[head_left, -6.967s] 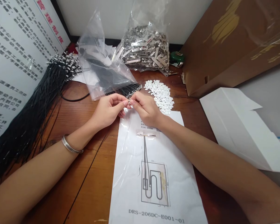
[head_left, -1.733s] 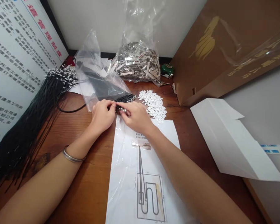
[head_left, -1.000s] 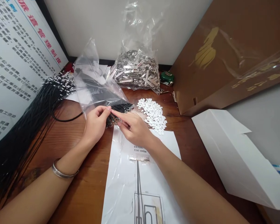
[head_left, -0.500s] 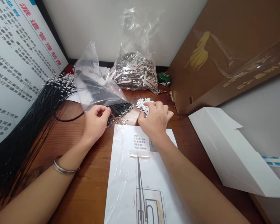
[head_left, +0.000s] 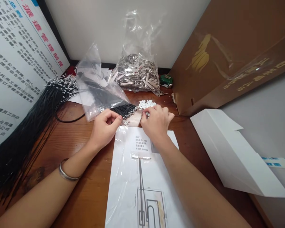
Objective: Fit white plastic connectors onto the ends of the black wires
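our left hand (head_left: pixel 105 128) has its thumb and forefinger pinched together beside the metal-tipped ends of the black wires (head_left: pixel 124 110); we can't tell whether a wire is caught between them. our right hand (head_left: pixel 158 123) is curled low over the small white pieces (head_left: pixel 146 104), thumb and forefinger close to each other, and we can't see whether they have hold of a piece. the wires stick out of a clear plastic bag (head_left: pixel 90 71), and the white pieces lie heaped just beside their tips, partly hidden by our hand.

as for how far along we are, the large bundle (head_left: pixel 26 136) on our left has white ends, so we'd judge a good share to be done. the wires in front of us show bare metal tips and seem to be the ones left; we can't count them, nor see how many are inside the bag. the bag of metal strips (head_left: pixel 137 74) stands behind, and a printed sheet (head_left: pixel 123 171) with a drawing lies on the wooden surface (head_left: pixel 95 190) below our hands
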The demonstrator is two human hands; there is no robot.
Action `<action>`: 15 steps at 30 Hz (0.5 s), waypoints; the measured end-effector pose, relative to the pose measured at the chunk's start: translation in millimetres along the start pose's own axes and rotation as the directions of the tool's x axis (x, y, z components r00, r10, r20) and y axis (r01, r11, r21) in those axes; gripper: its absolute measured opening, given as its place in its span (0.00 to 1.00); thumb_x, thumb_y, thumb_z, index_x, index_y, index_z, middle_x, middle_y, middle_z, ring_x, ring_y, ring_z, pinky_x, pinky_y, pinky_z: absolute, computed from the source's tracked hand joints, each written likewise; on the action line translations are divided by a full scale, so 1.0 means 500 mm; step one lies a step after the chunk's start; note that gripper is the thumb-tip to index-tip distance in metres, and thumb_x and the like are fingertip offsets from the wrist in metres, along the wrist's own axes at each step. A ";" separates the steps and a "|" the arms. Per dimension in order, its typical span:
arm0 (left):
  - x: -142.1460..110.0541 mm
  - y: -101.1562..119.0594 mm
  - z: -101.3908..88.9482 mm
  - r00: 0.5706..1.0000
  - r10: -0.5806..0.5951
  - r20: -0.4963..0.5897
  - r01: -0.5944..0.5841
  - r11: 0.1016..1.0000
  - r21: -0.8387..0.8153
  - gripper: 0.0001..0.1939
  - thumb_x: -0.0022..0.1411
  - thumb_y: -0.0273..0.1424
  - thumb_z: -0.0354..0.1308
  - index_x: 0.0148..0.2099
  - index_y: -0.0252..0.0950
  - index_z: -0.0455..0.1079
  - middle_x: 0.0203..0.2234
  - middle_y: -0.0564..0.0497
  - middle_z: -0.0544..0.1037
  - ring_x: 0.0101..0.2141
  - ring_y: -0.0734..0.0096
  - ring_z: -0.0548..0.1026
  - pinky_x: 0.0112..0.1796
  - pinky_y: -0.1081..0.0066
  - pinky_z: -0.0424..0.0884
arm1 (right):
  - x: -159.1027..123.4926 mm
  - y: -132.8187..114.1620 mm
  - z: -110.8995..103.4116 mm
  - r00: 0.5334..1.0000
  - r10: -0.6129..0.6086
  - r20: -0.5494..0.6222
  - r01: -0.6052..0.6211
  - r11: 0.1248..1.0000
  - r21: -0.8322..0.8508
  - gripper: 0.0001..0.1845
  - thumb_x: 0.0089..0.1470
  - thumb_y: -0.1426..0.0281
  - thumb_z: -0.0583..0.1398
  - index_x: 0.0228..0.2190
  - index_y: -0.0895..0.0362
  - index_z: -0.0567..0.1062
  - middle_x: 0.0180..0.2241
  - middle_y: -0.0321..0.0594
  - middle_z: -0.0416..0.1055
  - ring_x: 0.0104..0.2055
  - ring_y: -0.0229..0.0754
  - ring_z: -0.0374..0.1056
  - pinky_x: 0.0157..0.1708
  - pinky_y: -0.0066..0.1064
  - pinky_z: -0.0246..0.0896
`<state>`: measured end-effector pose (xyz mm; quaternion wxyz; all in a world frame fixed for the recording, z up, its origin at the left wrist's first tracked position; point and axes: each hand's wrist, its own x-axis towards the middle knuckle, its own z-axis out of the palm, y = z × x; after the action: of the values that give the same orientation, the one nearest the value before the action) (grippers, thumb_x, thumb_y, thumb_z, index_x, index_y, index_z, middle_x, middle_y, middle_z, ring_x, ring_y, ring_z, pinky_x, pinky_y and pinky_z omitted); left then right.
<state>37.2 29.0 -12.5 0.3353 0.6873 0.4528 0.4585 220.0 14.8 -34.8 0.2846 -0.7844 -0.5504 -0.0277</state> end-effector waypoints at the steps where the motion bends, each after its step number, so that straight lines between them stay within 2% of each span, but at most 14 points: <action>1: 0.000 -0.002 0.001 1.000 0.004 0.001 -0.004 1.000 0.000 0.10 0.57 0.33 0.58 0.25 0.36 0.70 0.22 0.53 0.69 0.26 0.73 0.65 0.29 0.71 0.61 | 0.000 0.000 0.000 1.000 -0.009 -0.002 0.009 1.000 -0.006 0.09 0.55 0.74 0.58 0.29 0.58 0.79 0.39 0.49 0.75 0.43 0.52 0.59 0.41 0.42 0.41; 5: 0.003 -0.007 0.003 0.999 0.033 -0.013 -0.033 0.999 -0.031 0.09 0.57 0.32 0.59 0.26 0.36 0.70 0.29 0.51 0.73 0.27 0.75 0.66 0.29 0.71 0.63 | -0.005 -0.012 -0.002 0.984 -0.121 -0.131 0.131 0.989 0.070 0.10 0.61 0.73 0.56 0.35 0.57 0.78 0.39 0.46 0.77 0.43 0.51 0.62 0.42 0.42 0.45; 7: 0.006 -0.008 0.004 1.000 -0.020 0.003 0.020 0.996 -0.091 0.09 0.57 0.33 0.60 0.27 0.36 0.71 0.30 0.51 0.74 0.27 0.74 0.67 0.30 0.71 0.64 | -0.015 -0.026 -0.003 0.959 -0.210 -0.191 0.242 0.956 0.164 0.10 0.63 0.71 0.55 0.36 0.56 0.77 0.37 0.44 0.78 0.43 0.49 0.64 0.44 0.42 0.48; 9: 0.007 -0.006 0.005 0.993 -0.104 0.048 0.110 0.984 -0.139 0.09 0.57 0.35 0.60 0.28 0.36 0.72 0.26 0.52 0.74 0.27 0.73 0.68 0.31 0.71 0.65 | -0.031 -0.042 -0.006 0.937 -0.296 -0.186 0.340 0.896 0.285 0.10 0.64 0.71 0.54 0.35 0.56 0.76 0.35 0.43 0.78 0.41 0.47 0.66 0.43 0.40 0.53; 11: 0.008 -0.004 0.006 0.983 -0.159 0.090 0.171 0.974 -0.150 0.10 0.57 0.37 0.60 0.28 0.36 0.73 0.23 0.52 0.75 0.27 0.72 0.69 0.31 0.71 0.66 | -0.047 -0.058 -0.009 0.925 -0.346 -0.155 0.378 0.815 0.438 0.10 0.63 0.72 0.54 0.33 0.55 0.75 0.34 0.42 0.77 0.39 0.45 0.67 0.42 0.38 0.59; 15: 0.011 0.002 0.005 0.979 -0.182 0.091 0.195 0.966 -0.168 0.08 0.55 0.34 0.60 0.28 0.36 0.74 0.24 0.52 0.77 0.28 0.71 0.72 0.33 0.71 0.68 | -0.067 -0.077 -0.017 0.934 -0.343 -0.100 0.327 0.704 0.630 0.10 0.61 0.72 0.56 0.37 0.54 0.78 0.33 0.41 0.77 0.36 0.43 0.68 0.35 0.36 0.63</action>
<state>41.0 33.5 -10.6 0.4537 0.6254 0.4610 0.4365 175.2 -8.6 -23.4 0.5168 -0.5280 -0.6634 0.1190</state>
